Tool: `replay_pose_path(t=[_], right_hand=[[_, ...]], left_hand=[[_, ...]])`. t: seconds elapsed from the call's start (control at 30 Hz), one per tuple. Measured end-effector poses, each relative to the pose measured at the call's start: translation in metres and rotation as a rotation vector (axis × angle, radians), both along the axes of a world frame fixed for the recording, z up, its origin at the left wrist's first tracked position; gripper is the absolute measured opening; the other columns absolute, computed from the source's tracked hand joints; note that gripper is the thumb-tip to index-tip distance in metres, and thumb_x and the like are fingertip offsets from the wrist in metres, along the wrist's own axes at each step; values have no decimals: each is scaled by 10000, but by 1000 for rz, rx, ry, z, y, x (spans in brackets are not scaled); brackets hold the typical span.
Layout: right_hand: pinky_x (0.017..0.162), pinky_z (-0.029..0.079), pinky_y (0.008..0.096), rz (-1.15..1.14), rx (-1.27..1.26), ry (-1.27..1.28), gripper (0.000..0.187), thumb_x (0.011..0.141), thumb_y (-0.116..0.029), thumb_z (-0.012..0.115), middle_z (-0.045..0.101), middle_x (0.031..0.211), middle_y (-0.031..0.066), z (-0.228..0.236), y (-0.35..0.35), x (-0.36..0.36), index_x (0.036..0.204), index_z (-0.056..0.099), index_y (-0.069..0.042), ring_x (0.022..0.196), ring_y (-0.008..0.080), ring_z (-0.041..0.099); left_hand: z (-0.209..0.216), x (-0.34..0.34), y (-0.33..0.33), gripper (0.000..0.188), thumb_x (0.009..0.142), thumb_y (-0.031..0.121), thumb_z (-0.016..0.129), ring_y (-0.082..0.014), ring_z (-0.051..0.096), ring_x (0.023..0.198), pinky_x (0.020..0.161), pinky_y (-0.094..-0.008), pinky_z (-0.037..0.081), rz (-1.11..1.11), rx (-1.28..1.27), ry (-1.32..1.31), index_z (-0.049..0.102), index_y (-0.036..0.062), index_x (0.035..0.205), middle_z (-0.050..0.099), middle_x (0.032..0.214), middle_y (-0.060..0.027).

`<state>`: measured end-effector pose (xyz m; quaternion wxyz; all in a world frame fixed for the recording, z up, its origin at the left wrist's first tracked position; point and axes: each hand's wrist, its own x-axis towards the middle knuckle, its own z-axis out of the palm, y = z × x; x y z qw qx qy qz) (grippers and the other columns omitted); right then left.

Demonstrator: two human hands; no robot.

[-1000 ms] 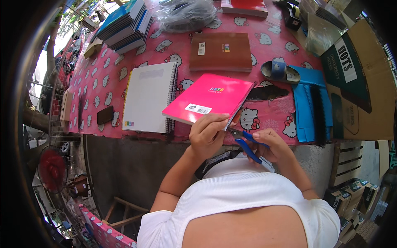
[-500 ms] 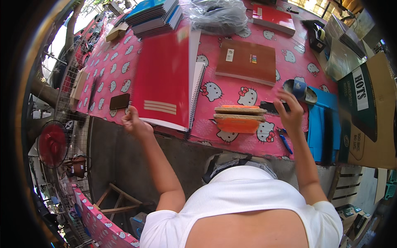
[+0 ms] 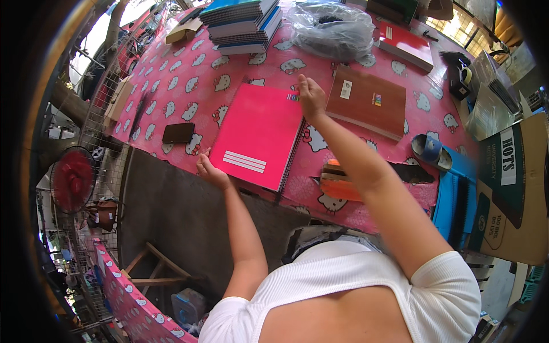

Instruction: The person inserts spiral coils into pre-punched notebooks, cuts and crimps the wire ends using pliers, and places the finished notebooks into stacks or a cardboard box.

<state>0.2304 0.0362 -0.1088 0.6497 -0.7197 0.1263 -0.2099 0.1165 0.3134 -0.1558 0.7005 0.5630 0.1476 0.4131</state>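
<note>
A pinkish-red spiral notebook [image 3: 254, 131] with white bars on its cover lies near the table's front edge, its coil along the right side. At its lower left corner, my left hand [image 3: 213, 172] pinches the edge with closed fingers. My right hand [image 3: 311, 98] reaches across and is curled closed at the upper right corner, by the coil. Right of that hand lies a thick brown book [image 3: 366, 103]. Orange-faced blocks [image 3: 337, 186] sit under my right forearm, which partly hides them.
Stacked blue-covered notebooks [image 3: 243, 28] and a clear plastic bag [image 3: 331, 31] stand at the back. A phone [image 3: 178, 133] lies left of the notebook. Blue sheets [image 3: 449, 186] with a tape roll [image 3: 426, 150] are at right, beside a cardboard box [image 3: 514, 211].
The raised red cover has come down flat over the pages. My right hand has swung left from beside the tape roll to the notebook's upper right corner. My left hand stays at the lower left corner.
</note>
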Motion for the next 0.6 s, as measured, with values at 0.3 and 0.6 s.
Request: replay_pose_path(t=[0.3, 0.6], right_hand=[[862, 457, 402, 509, -1555, -27, 293, 744, -250, 663, 588, 994, 108, -5, -153, -52, 963, 623, -60, 995, 278, 556], [749, 498, 440, 742, -1292, 95, 249, 778, -56, 555, 644, 882, 190, 10, -174, -58, 1022, 600, -36, 842, 350, 634]], left_hand=[[116, -35, -49, 218, 939, 126, 527, -191, 470, 1155, 988, -336, 367, 28, 183, -66, 488, -5, 1108, 518, 1225, -138], [93, -95, -224, 574, 838, 292, 659, -246, 411, 1283, 1079, -514, 213, -1036, 1163, 305, 425, 94, 1322, 433, 1365, -99]])
